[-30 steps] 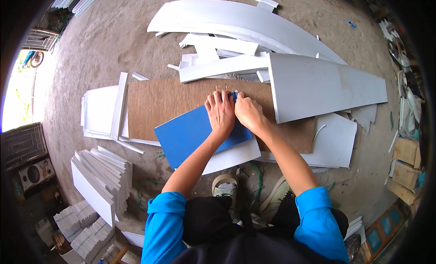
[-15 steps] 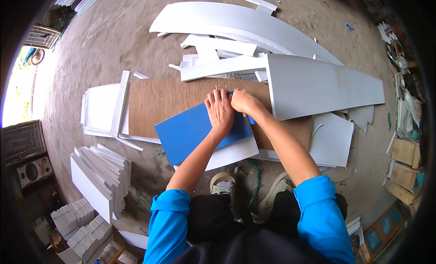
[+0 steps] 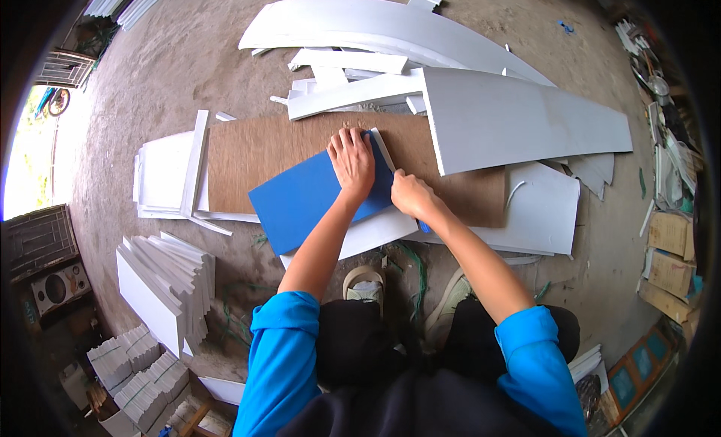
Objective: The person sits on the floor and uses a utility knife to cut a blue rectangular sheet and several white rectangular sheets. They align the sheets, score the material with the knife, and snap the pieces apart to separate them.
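**Blue panel pinned flat on brown board, both hands at its right end**

Seen from above: blue panel (image 3: 315, 200) lying tilted on a brown board (image 3: 263, 148), lower left corner hanging past the board's near edge over a white sheet (image 3: 375, 234). Left hand (image 3: 351, 163) pressed palm-down on the panel's upper right part, fingers (image 3: 347, 140) spread flat and reaching to the far edge, gripping nothing, only bearing down. Right hand (image 3: 409, 196) just beside it at the panel's right end, curled into a loose fist against the edge; a small bit of blue showing under the wrist, but what sits inside the fist, if anything, hidden by the knuckles, so cannot tell. A thin white strip (image 3: 383, 148) running along the panel's right edge between the two hands.

Around the board, on the concrete floor (image 3: 188, 69): a long white plank (image 3: 526, 117) overlapping the board's right end, a big curved white sheet (image 3: 375, 27) beyond it, short white offcuts (image 3: 349, 61) between them, and a stack of white boards (image 3: 169, 275) to the left. Feet in sandals (image 3: 366, 283) close below the panel.
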`<state>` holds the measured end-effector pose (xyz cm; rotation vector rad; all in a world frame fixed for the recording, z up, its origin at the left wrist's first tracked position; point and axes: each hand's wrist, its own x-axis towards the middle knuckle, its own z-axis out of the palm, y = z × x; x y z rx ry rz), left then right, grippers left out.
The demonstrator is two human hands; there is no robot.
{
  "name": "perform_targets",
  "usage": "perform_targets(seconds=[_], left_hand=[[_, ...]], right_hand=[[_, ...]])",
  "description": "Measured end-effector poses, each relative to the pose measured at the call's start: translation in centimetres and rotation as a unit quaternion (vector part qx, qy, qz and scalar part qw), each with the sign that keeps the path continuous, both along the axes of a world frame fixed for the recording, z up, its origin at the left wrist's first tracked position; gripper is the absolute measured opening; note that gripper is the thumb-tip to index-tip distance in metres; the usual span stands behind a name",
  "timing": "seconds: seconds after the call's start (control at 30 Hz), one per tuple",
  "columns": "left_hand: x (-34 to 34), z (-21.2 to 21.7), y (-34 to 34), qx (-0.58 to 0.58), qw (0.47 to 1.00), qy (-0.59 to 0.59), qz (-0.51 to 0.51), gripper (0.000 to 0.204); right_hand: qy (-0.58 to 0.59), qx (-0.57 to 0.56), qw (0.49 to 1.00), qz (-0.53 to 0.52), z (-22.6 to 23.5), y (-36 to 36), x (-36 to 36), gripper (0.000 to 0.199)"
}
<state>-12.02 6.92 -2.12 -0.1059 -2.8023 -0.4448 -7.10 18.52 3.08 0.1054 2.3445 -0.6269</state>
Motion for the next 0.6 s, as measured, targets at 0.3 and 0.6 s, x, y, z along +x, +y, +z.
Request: perform_targets(seconds=[0.3, 0.6], left_hand=[[0.1, -0.3, -0.1, 0.0, 0.999, 0.046, -0.012, 0.017], [-0.2, 0.5, 0.0, 0.01, 1.0, -0.022, -0.005, 0.019]], right_hand=[[0.029, 0.005, 0.999, -0.018, 0.0, 1.0, 7.0, 0.025], [-0.046, 0.022, 0.997, 0.063, 3.6, 2.2, 3.4, 0.026]])
